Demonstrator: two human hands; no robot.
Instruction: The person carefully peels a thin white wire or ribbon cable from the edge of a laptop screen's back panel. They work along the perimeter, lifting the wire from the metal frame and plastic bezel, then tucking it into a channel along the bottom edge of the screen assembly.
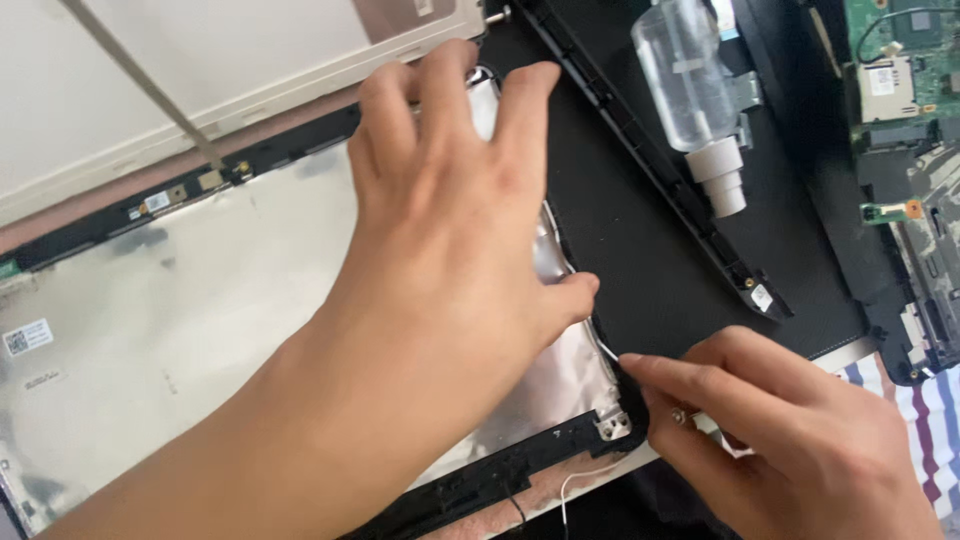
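Note:
A laptop lid back cover lined with silver foil [180,330] lies flat before me, framed by a black plastic edge [500,480]. My left hand [450,210] rests palm down on the foil near the cover's right side, fingers spread, thumb at the edge. My right hand [790,430] is at the lower right corner, its fingers pinching a thin white wire [605,348] that runs along the cover's right edge. A small metal piece [680,415] shows between its fingers.
A black bezel strip [650,170] lies diagonally to the right, with a clear plastic bottle [690,90] beyond it. A green circuit board [910,80] sits at the far right. A pale panel [200,70] lies at the top left. Striped cloth [930,420] shows at right.

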